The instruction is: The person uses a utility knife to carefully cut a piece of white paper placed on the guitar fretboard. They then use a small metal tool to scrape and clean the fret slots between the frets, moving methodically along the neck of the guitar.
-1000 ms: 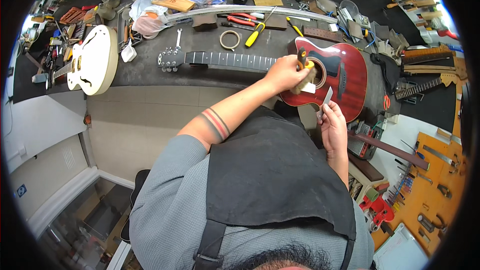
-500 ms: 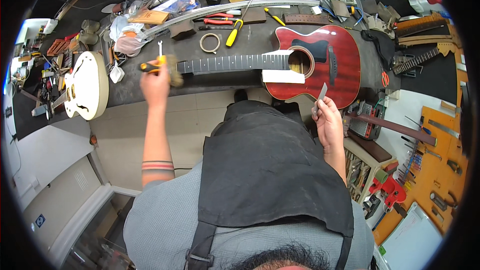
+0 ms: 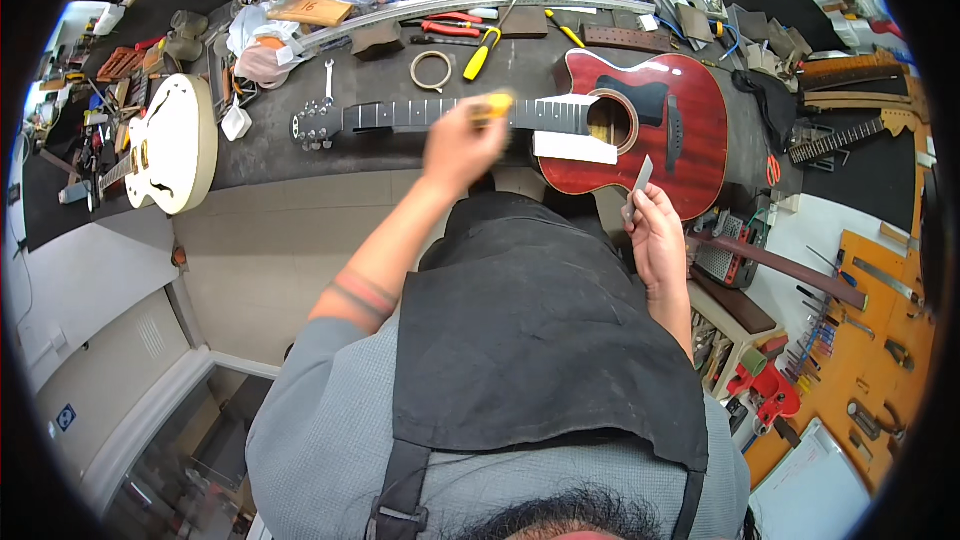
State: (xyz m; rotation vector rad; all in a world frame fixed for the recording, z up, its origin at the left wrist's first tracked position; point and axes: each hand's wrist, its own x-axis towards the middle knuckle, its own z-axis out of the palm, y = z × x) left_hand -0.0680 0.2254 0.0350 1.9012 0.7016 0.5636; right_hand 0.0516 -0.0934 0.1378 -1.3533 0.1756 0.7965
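My left hand [image 3: 460, 150] is closed around a yellow tool [image 3: 493, 106] that is smeared by motion; its kind is unclear. It hovers over or touches the neck of a red acoustic guitar [image 3: 695, 90], partly covering the dark fretboard [image 3: 410, 114]. A thin flat grey metal strip [image 3: 642, 176] with a slanted tip is pinched upright in my right hand [image 3: 657, 235], just off the guitar's near edge. White paper [image 3: 575, 147] flanks the fretboard beside the sound hole. The guitar has no strings visible, and its black headstock [image 3: 316, 124] points left.
A cream guitar body [image 3: 180, 145] rests at the bench's left. Beyond the neck lie a tape roll [image 3: 431, 71], a yellow-handled screwdriver [image 3: 482, 54], a wrench [image 3: 329, 80], red-handled pliers [image 3: 450, 28] and a long metal straightedge [image 3: 440, 15]. A tool board [image 3: 870, 340] stands at right.
My left hand has swept right with its yellow tool, from the headstock to the middle of the neck, uncovering the headstock. My right hand keeps the metal strip in nearly the same place.
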